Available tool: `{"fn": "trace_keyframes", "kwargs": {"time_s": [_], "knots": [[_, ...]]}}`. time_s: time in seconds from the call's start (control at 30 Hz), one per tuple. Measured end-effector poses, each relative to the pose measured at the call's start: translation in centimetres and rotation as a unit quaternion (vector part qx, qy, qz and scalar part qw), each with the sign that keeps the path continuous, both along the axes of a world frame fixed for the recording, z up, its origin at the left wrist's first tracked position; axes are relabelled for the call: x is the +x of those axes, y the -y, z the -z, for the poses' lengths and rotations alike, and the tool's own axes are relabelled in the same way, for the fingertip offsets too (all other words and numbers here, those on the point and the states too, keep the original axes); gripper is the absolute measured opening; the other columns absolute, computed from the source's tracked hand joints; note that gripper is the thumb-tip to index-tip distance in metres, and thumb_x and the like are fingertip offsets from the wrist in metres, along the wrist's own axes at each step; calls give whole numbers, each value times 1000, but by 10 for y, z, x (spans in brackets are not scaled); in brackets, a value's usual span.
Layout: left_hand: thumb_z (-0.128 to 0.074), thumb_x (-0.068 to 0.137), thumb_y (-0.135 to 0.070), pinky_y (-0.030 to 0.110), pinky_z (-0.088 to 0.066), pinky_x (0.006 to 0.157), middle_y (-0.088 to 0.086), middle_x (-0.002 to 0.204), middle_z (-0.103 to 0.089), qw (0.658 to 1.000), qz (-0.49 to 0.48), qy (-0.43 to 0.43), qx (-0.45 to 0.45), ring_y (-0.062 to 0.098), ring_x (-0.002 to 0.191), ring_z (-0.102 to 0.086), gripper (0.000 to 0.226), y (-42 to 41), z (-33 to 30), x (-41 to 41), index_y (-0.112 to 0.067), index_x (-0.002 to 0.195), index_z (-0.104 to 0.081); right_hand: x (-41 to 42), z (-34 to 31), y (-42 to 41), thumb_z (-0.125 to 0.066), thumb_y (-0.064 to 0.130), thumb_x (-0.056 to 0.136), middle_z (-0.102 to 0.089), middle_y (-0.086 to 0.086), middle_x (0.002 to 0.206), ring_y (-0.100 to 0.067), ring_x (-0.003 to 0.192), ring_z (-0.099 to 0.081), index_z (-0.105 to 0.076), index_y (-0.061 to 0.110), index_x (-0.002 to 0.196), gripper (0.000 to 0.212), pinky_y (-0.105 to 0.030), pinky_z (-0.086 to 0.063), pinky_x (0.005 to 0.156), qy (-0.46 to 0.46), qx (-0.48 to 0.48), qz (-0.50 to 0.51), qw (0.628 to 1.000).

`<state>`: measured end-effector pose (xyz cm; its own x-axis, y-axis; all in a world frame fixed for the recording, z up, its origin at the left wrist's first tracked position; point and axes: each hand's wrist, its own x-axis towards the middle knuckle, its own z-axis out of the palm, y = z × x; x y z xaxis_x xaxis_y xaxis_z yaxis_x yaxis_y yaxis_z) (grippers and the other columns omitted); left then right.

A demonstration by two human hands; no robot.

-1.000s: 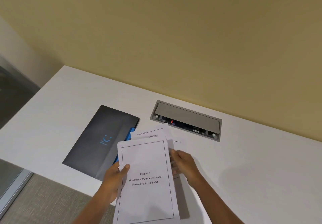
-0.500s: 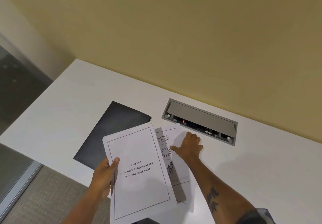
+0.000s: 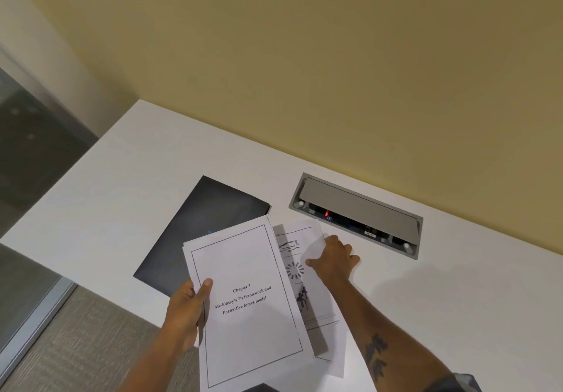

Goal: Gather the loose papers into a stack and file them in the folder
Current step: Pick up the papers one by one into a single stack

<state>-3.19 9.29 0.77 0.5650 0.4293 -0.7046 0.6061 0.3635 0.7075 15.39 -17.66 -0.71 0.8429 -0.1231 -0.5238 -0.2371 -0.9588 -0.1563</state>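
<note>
My left hand (image 3: 185,309) grips a bordered title page reading "Chapter 3" (image 3: 246,303) by its left edge, held above the table with at least one more sheet under it. To its right a printed sheet with diagrams (image 3: 300,273) lies flat on the white table (image 3: 457,300). My right hand (image 3: 333,259) rests on that sheet's far right edge, fingers curled down over it. A dark grey folder (image 3: 207,224) lies closed on the table at the left, partly covered by the held page.
A grey flip-lid socket box (image 3: 356,215) is set into the table just beyond my right hand, near the yellow wall. The table's near edge runs diagonally at the left, with carpet and a glass partition below it.
My right hand left the held pages and reached forward onto the far edge of the diagram sheet. The title page shifted left, over the folder.
</note>
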Motion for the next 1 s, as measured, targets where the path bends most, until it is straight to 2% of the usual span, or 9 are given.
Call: {"fn": "trace_keyframes", "kwargs": {"time_s": [0.17, 0.3, 0.4, 0.5, 0.63, 0.67, 0.8, 0.93, 1.0], "knots": [[-62, 103, -25, 55, -64, 85, 6, 106, -83, 1000, 1, -7, 2, 30, 92, -81, 18, 2, -2, 2, -22, 116, -73, -5, -1, 7, -75, 21, 97, -73, -7, 127, -31, 110, -73, -62, 13, 125, 32, -40, -59, 92, 29, 152, 81, 985], [-61, 103, -23, 54, -64, 85, 7, 108, -83, 1000, 2, -3, -7, 31, 95, -81, 19, 4, -3, 3, -20, 118, -72, -12, -3, 26, -72, 14, 100, -73, -10, 123, -31, 108, -71, -70, 6, 119, 21, -34, -60, 86, 45, 250, 111, 961], [-60, 104, -23, 55, -62, 89, 6, 110, -83, 1000, 10, 0, -17, 30, 97, -80, 20, 5, -5, 4, -20, 119, -72, -19, -10, 45, -71, 12, 101, -74, -3, 106, -26, 97, -70, -68, 9, 102, 4, -18, -52, 68, 52, 320, 149, 934], [-59, 104, -25, 55, -62, 90, 4, 110, -83, 999, 25, -3, -25, 30, 99, -80, 21, 8, -4, 6, -23, 121, -71, -27, -24, 62, -70, 19, 102, -73, 13, 100, -17, 100, -73, -70, 19, 101, 2, -12, -53, 65, 54, 382, 197, 901], [-61, 103, -25, 51, -63, 85, 6, 110, -82, 999, 34, -14, -39, 29, 96, -81, 18, 14, -3, 11, -21, 116, -73, -40, -35, 82, -72, 22, 101, -82, 1, 110, -23, 102, -78, -76, 18, 105, 7, -41, -64, 92, 41, 444, 252, 859], [-61, 103, -25, 49, -64, 83, 7, 110, -82, 998, 37, -14, -46, 29, 95, -81, 18, 16, -3, 12, -20, 115, -73, -44, -36, 86, -73, 22, 101, -83, 0, 110, -24, 102, -79, -78, 19, 105, 8, -42, -64, 94, 33, 458, 257, 850], [-61, 103, -25, 44, -65, 79, 7, 109, -83, 996, 54, -14, -64, 29, 96, -81, 20, 25, -7, 17, -16, 118, -70, -63, -45, 85, -71, 20, 103, -85, 0, 110, -20, 102, -82, -84, 25, 104, 14, -32, -64, 88, -9, 504, 257, 824], [-60, 104, -23, 57, -56, 101, 8, 118, -80, 993, 84, -3, -77, 32, 111, -76, 23, 35, -15, 20, -18, 125, -69, -80, -53, 70, -70, 21, 103, -85, 5, 108, -12, 100, -80, -85, 32, 102, 18, -14, -58, 74, -35, 509, 244, 825], [-60, 104, -26, 59, -55, 103, 7, 117, -81, 992, 106, -12, -73, 32, 110, -76, 22, 38, -18, 19, -19, 123, -70, -87, -55, 62, -69, 22, 104, -85, 5, 109, -13, 98, -80, -85, 33, 102, 20, -16, -56, 75, -50, 511, 236, 825]]}}
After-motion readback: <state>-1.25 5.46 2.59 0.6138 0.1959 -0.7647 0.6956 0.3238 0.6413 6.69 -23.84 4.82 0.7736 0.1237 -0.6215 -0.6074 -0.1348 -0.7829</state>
